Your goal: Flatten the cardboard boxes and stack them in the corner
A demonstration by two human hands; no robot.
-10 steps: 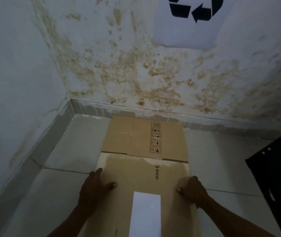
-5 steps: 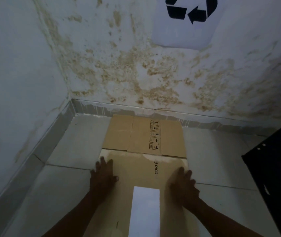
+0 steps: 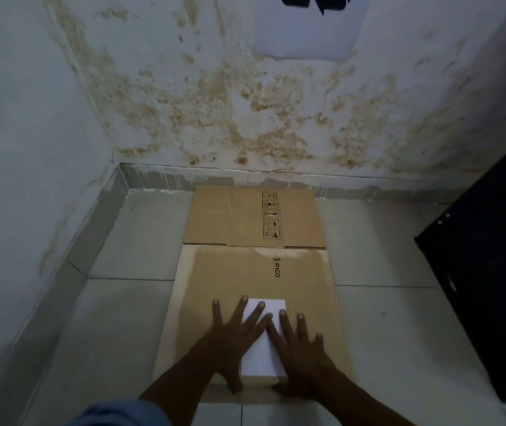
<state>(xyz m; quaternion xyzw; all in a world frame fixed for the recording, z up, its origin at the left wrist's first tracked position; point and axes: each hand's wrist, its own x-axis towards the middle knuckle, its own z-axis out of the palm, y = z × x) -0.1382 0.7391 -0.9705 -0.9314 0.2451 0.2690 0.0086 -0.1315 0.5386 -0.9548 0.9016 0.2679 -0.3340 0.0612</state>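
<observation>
i have two hands on the cardboard, both flat with the fingers spread, gripping nothing. my left hand [image 3: 235,336] lies palm down on the near sheet, its fingers fanned out, two or three of them reaching onto the white label [image 3: 264,358]. my right hand [image 3: 300,348] lies beside it, also palm down and spread, its inner fingers over the right edge of that same label. the two hands sit close together, their inner fingertips almost meeting over the label.

i count two pieces of flattened cardboard showing on the tiled floor [image 3: 128,318]. the near cardboard [image 3: 245,278] is the larger one under my hands, with one "pico" mark printed near its far edge and one white label near its close end. the far cardboard [image 3: 214,216] lies flat beyond it, its far edge touching the skirting of the back wall [image 3: 245,103], with one column of five handling symbols printed on it. whether the near sheet overlaps the far one or only butts against it i cannot tell.

the stack sits against the back wall, near the corner where it meets the left wall [image 3: 24,133], with bare tile between the cardboard and that left wall. one dark panel [image 3: 491,272] stands at the right, apart from the cardboard. one white sheet with a black recycling mark [image 3: 307,32] is on the stained back wall above.
</observation>
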